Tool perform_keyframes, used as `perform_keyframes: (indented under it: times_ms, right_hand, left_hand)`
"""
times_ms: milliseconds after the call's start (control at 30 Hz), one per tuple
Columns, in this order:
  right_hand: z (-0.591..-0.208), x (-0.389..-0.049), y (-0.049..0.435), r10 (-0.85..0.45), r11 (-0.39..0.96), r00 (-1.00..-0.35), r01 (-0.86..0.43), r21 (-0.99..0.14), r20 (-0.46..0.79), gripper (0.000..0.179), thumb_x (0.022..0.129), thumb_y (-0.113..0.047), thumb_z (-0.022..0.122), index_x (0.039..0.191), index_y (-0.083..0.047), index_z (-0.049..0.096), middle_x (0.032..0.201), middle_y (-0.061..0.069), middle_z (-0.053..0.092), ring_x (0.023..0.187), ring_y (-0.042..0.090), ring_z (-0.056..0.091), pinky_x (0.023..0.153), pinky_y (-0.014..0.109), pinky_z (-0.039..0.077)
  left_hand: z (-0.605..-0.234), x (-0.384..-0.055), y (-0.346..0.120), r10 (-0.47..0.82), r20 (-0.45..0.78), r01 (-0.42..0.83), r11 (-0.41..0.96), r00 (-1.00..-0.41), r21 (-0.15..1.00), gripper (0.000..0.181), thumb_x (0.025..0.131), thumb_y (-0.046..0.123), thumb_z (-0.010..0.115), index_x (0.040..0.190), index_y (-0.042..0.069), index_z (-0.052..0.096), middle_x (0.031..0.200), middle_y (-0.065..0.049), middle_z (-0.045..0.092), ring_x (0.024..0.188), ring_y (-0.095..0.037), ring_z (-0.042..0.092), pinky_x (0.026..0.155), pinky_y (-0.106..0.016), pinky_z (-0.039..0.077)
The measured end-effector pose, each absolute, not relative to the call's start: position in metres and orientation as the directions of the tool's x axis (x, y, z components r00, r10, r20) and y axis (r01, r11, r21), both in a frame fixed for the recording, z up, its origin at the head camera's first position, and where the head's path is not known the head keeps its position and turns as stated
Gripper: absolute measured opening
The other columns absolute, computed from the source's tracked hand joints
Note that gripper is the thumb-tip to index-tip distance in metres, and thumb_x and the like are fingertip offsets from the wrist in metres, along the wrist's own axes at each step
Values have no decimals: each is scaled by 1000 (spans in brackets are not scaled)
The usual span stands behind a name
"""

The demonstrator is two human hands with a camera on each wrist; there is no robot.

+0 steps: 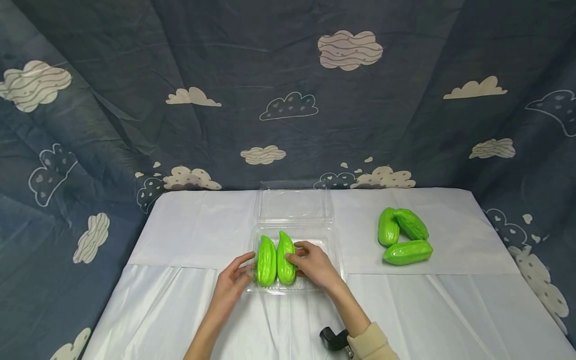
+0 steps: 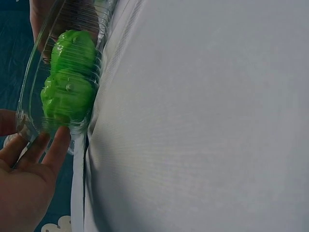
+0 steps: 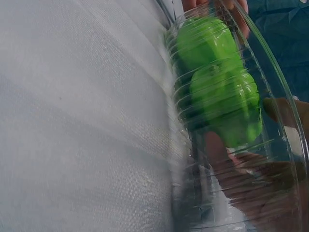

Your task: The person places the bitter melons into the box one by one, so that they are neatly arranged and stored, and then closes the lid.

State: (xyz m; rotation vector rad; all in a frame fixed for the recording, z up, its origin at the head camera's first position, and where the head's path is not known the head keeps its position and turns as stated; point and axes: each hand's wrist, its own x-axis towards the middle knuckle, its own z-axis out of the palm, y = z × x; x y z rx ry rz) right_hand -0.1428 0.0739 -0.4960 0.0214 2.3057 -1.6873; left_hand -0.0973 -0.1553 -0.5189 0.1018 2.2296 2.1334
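Beige sleeve (image 1: pixel 371 342) showing nearest, right hand (image 1: pixel 316 265) pinching a green gourd (image 1: pixel 286 260) inside a clear box (image 1: pixel 321 236), loosely spread left hand (image 1: pixel 231 285) touching the box's left side, second gourd (image 1: pixel 266 262) lying inside, three gourds (image 1: pixel 408 252) resting right of the box.

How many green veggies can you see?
5! Two in the clear container: the left veggie and the right veggie. Three on the white cloth, farther right: the back-left veggie, back-right veggie and front veggie. None seem hidden.
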Motion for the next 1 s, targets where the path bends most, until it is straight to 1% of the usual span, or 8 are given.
perform_keyframes:
  times_ms: [233,367,433,633,867,1000]
  right_hand:
    - [-495,-144,78,-124,335,-968,164,-928,-216,54,89,-21,70,131,9,54,110,20,63,77,22,68,69,38,58]
    - [-496,-143,80,-105,381,-976,139,-914,-192,54,88,-22,70,131,6,55,111,18,63,81,22,68,68,36,57]
    - [-495,-143,81,-97,407,-980,122,-905,-175,54,88,-23,70,132,4,56,113,17,64,86,22,68,70,35,56]
    - [-490,-138,84,-90,454,-992,42,-890,-93,51,89,-24,71,133,-2,57,116,11,65,100,23,64,78,38,52]
    - [-484,-129,90,-98,462,-995,-61,-885,17,47,91,-21,70,134,-9,58,120,7,63,104,23,62,84,35,53]
    - [-478,-123,95,-104,435,-993,-100,-895,60,45,91,-17,71,134,-13,58,121,6,62,104,23,62,85,35,53]
  left_hand:
    - [-517,-97,-154,83,10,13,34,-996,999,47,89,-8,57,136,-1,54,137,-21,54,121,-38,56,91,-26,48]
    - [-519,-97,-154,73,2,5,52,-997,999,47,89,-8,57,136,0,55,133,-22,57,120,-37,57,90,-26,48]
    - [-519,-97,-155,68,-7,-3,54,-998,999,47,89,-8,57,136,0,55,133,-22,57,120,-36,57,90,-26,48]
    - [-519,-98,-154,69,-19,-16,43,-997,999,47,89,-8,58,135,1,55,135,-20,56,121,-35,57,91,-27,48]
    - [-518,-97,-154,67,-24,-21,36,-997,999,46,90,-7,58,135,2,56,134,-20,56,121,-36,56,92,-26,47]
    - [-519,-97,-154,62,-31,-28,52,-998,998,47,90,-6,58,135,4,57,135,-19,56,120,-34,57,91,-28,48]
